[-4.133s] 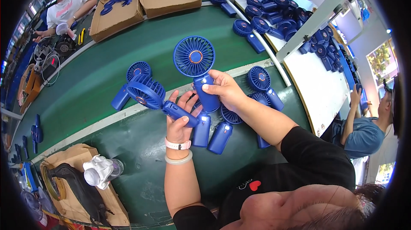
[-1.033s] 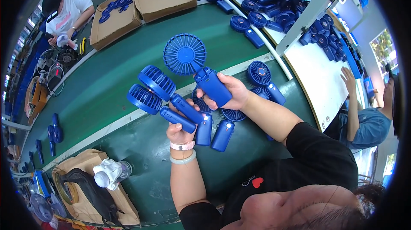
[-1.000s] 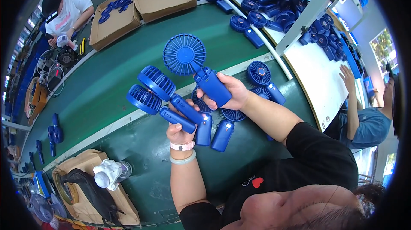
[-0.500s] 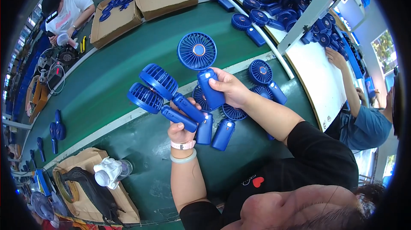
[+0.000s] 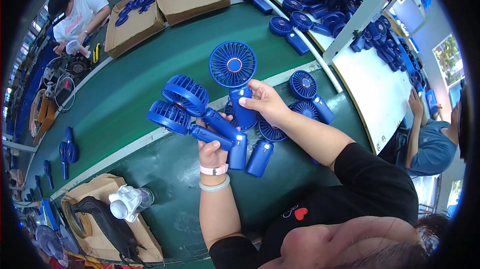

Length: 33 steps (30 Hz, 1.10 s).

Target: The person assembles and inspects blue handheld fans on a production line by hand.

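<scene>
My left hand (image 5: 212,154) is closed around the handles of two blue handheld fans, one (image 5: 192,96) above the other (image 5: 169,117), their round heads pointing up and left. In my right hand (image 5: 267,103) is a third handheld fan (image 5: 246,114), held by its handle with the thumb across the front; its grille faces up and its head is uppermost. Beneath my hands, several more blue fans lie on the green table, including one with its handle (image 5: 260,158) toward me and one (image 5: 303,85) beside my right forearm. Parts of these are hidden by my hands.
A green belt (image 5: 130,81) runs along the far side, with cardboard trays (image 5: 194,5) of blue parts beyond it. Fans are heaped (image 5: 325,6) at the far right, past a white pipe (image 5: 320,64). A wrapped bottle (image 5: 131,203) stands by flattened cardboard at left. Two co-workers sit nearby.
The fan in my right hand has come down slightly and its head has turned a little. My left hand's fans have shifted slightly. The right co-worker's hand has drawn back from the heap.
</scene>
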Each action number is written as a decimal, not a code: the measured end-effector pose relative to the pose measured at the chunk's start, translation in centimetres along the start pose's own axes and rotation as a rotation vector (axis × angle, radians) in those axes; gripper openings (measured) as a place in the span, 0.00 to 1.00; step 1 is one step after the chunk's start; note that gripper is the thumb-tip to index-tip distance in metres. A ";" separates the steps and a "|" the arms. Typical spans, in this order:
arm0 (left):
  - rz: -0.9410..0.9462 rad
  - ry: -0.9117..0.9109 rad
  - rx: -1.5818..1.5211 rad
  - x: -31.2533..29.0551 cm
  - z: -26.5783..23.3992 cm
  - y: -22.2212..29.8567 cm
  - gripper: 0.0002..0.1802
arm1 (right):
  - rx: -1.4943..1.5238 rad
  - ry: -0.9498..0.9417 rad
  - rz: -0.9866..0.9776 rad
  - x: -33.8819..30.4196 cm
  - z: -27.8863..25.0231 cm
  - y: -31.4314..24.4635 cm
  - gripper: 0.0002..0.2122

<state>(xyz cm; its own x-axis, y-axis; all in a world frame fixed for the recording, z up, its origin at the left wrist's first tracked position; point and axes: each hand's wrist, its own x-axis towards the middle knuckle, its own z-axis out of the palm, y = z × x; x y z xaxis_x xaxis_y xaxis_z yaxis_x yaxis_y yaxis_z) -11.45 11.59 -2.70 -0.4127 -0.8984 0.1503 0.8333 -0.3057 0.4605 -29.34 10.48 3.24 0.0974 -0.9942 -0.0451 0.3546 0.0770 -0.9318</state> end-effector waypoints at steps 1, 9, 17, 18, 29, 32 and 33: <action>0.004 0.001 0.020 0.0 0.0 0.0 0.41 | 0.012 -0.001 0.001 0.1 -0.1 0.1 0.18; -0.014 -0.007 0.063 -0.1 0.2 0.1 0.43 | 0.038 -0.008 0.004 0.2 0.1 0.1 0.16; -0.029 -0.059 0.004 0.1 0.3 0.1 0.42 | 0.023 0.035 -0.031 -0.1 0.2 0.1 0.17; -0.030 -0.073 0.001 0.2 0.2 0.1 0.43 | 0.022 0.037 -0.031 -0.1 0.2 0.2 0.17; -0.057 -0.121 -0.024 0.2 0.1 0.4 0.44 | 0.018 0.030 -0.042 0.3 0.3 0.4 0.17; -0.066 -0.142 -0.002 0.0 0.3 0.4 0.45 | 0.032 0.046 -0.096 0.3 1.0 1.1 0.18; -0.062 -0.102 0.062 -0.2 0.2 0.3 0.45 | 0.043 -0.031 -0.080 0.0 1.3 1.1 0.20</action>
<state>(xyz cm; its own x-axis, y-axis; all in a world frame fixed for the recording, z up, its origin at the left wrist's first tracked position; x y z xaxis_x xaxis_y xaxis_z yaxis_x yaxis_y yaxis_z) -11.15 11.74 -2.46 -0.5005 -0.8406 0.2068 0.7823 -0.3369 0.5240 -27.78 10.68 2.66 0.0956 -0.9946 0.0406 0.4019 0.0013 -0.9157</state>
